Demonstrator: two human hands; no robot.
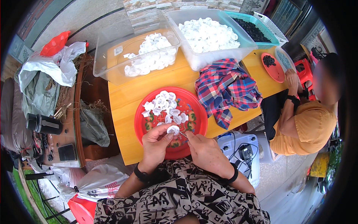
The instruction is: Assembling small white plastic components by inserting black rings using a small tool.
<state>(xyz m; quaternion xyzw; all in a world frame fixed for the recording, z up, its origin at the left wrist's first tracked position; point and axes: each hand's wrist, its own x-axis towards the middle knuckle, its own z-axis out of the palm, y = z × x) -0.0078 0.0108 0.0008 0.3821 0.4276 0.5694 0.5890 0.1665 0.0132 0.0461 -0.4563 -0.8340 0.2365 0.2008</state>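
Between the fingers of my left hand (154, 143) is a small round white plastic part (173, 130), held above the near side of a red patterned tray (201, 108). My right hand (207, 151) pinches a thin metal tool (182, 134), whose tip reaches the white part; its exact kind is too small to tell. A loose heap of similar white plastic parts (164, 102) lies on the tray, just beyond my hands. Both hands are closed, and each wrist wears a black band.
Two clear bins (100, 61) of white parts stand at the back, beside a teal basket (274, 41) of black pieces. A plaid cloth (227, 87) lies right of the tray. At right a co-worker (305, 127) sits by a red plate (276, 72). A black flask (44, 124) lies left.
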